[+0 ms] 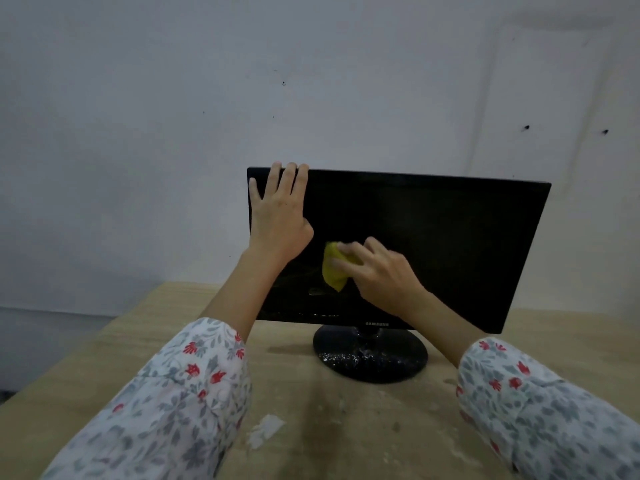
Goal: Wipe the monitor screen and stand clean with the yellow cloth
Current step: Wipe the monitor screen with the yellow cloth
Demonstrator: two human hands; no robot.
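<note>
A black monitor (450, 244) stands on a wooden table, its dark screen facing me. Its round black stand (388, 362) shows pale specks and dust. My left hand (277, 216) rests flat on the screen's upper left corner, with fingers spread and fingertips over the top edge. My right hand (384, 271) presses a crumpled yellow cloth (334, 270) against the lower left part of the screen. The fingers cover part of the cloth.
The wooden table (311, 427) is scuffed, with a torn scrap of white paper (265, 429) lying near its front. A pale grey wall (311, 81) rises close behind the monitor. The table's left edge runs diagonally at the lower left.
</note>
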